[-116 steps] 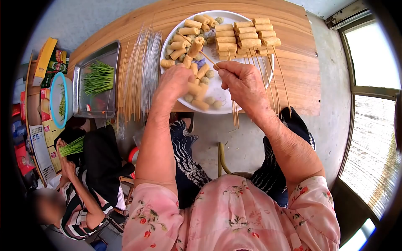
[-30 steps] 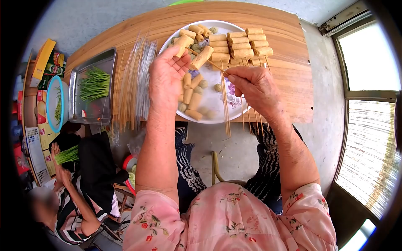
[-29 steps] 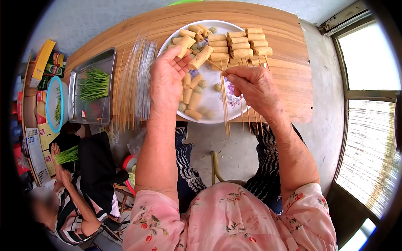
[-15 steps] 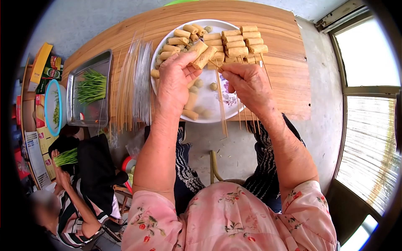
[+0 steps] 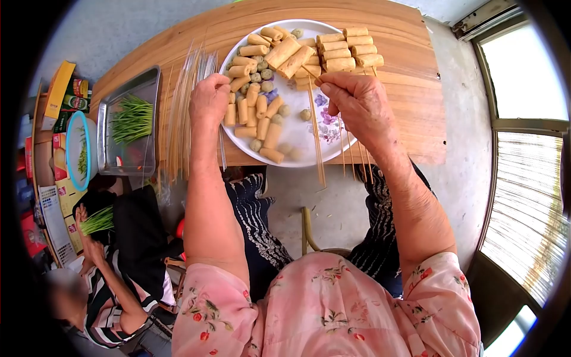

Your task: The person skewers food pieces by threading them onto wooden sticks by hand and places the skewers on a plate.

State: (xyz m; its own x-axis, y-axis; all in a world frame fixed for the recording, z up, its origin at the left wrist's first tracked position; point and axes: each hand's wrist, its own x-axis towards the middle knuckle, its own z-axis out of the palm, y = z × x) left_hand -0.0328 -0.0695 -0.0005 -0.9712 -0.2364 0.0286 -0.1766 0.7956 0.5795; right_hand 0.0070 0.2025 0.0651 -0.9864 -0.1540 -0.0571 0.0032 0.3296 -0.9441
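My right hand (image 5: 364, 107) pinches a bamboo skewer, whose far part carries two tan rolls (image 5: 295, 62) over the white plate (image 5: 309, 156). At the plate's left edge, my left hand (image 5: 209, 102) is over the thin metal skewers (image 5: 205, 62), its fingers curled together; what they grip, if anything, is hidden. Loose small rolls (image 5: 262, 106) and greenish balls (image 5: 305, 114) lie on the plate's left and middle. Skewered rolls (image 5: 339, 52) are stacked at its right, their sticks pointing toward me.
Bamboo skewers (image 5: 172, 128) lie on the wooden table (image 5: 410, 101), beside a metal tray (image 5: 156, 80) of green stalks (image 5: 132, 120). Lower left, a seated person (image 5: 113, 279) holds green stalks (image 5: 97, 221) near a blue-rimmed basin (image 5: 88, 160) and boxes. A window stands at right.
My left hand has let go of the rolls on the skewer and moved left to the metal skewers. The two rolls stay on the skewer in my right hand, which has hardly moved.
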